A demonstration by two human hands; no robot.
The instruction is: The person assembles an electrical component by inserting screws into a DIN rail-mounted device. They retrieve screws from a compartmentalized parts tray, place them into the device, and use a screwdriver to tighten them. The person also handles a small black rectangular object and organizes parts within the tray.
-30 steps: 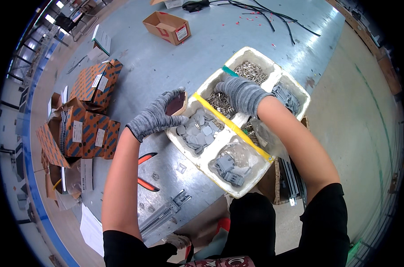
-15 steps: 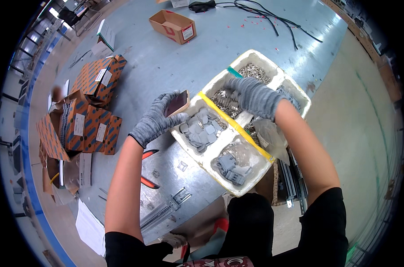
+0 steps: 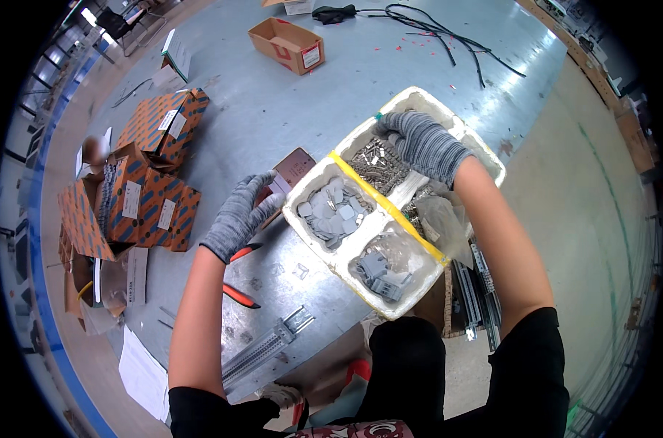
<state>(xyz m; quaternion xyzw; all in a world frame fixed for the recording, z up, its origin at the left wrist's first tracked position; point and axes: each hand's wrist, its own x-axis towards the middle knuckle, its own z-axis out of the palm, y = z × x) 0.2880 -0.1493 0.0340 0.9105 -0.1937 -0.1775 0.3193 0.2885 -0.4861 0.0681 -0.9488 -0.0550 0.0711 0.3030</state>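
My left hand (image 3: 242, 212), in a grey knit glove, has its fingers and thumb apart at the edge of a flat brownish phone-like object (image 3: 296, 167). That object lies on the table against the left side of a white foam box (image 3: 323, 258). My right hand (image 3: 423, 143), also gloved, bends its closed fingers over the box's far-left rim beside a bit of teal tape (image 3: 378, 116); the fingertips are partly hidden. Below it one compartment holds small metal parts (image 3: 377, 162). Grey flat plastic pieces (image 3: 332, 213) and grey plastic blocks (image 3: 381, 276) fill nearer compartments.
Orange-patterned cartons (image 3: 152, 197) stand at the left. Red-handled pliers (image 3: 241, 295) and a slotted metal rail (image 3: 262, 352) lie near the front edge. Farther back are an open brown carton (image 3: 286, 45) and black cables (image 3: 441, 28). A clear plastic bag (image 3: 442, 225) hangs over the box's right side.
The phone-like object, raised in my left hand before, now lies lower beside the foam box, and my left hand has drawn back leftward. My right hand has moved from the metal parts up to the rim.
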